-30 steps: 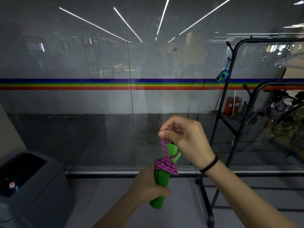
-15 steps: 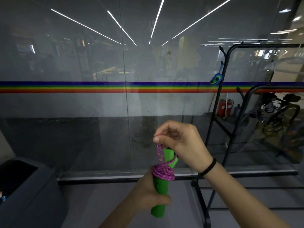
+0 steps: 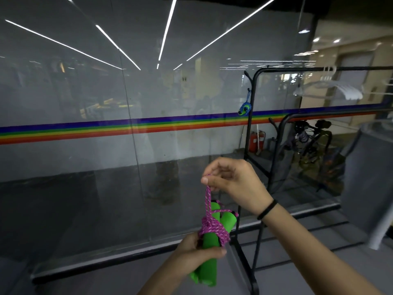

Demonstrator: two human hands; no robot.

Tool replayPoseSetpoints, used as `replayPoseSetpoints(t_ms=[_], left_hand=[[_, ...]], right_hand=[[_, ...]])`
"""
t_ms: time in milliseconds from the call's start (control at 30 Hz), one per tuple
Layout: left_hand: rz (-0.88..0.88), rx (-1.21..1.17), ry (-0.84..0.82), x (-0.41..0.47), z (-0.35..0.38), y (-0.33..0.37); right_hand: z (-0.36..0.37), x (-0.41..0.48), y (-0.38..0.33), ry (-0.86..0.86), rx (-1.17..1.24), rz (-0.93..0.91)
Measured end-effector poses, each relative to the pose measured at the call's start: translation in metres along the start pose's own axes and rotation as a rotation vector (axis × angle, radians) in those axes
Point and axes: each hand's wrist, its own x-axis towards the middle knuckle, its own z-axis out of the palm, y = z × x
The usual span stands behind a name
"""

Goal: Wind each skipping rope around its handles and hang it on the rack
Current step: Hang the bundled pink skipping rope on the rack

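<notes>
Step in hand: winding is finished or nearly so, judging by the rope bundle. The pair of green foam cylindrical handles (image 3: 209, 245) is clenched side by side in the left hand (image 3: 196, 255), low centre of view, tilted slightly right. The pink-purple braided rope (image 3: 212, 229) is coiled tightly around the upper half of the handles. A doubled loop of that rope is pinched between thumb and fingers of the right hand (image 3: 232, 184), pulled taut straight up above the coil. Both grips are closed on the skipping rope; nothing is released.

Next move, as judged: the loop needs to be kept open and carried right to a hook on the black tubular metal rack (image 3: 252, 116), without slack letting the coil unwind.

A small blue-green wound bundle (image 3: 244, 108) already hangs from a hook on the rack's left post.

No table is in view; grey floor lies below. A frosted glass partition with a rainbow stripe (image 3: 127, 129) is ahead, with ceiling light strips reflected in it. White hangers (image 3: 331, 88) are on the rack's top rail.
</notes>
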Motion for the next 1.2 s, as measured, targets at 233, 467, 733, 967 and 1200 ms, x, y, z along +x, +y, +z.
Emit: replayPoseSetpoints(t_ms=[233, 467, 733, 967, 1200], left_hand=[[0.033, 0.098, -0.073, 0.028, 0.012, 0.003], [0.048, 0.125, -0.115, 0.070, 0.026, 0.020], [0.047, 0.085, -0.116, 0.151, 0.049, 0.030], [0.149, 0.138, -0.031, 0.242, 0.067, 0.075], [0.368, 0.072, 0.126, 0.314, 0.088, 0.131]], right_hand=[[-0.023, -0.004, 0.012, 0.084, -0.042, 0.033], [-0.058, 0.004, 0.034, 0.164, -0.080, 0.042], [-0.107, 0.037, 0.100, 0.182, -0.104, 0.082], [-0.167, 0.093, 0.155, 0.126, -0.146, 0.062], [-0.211, 0.135, 0.204, 0.072, -0.181, 0.056]])
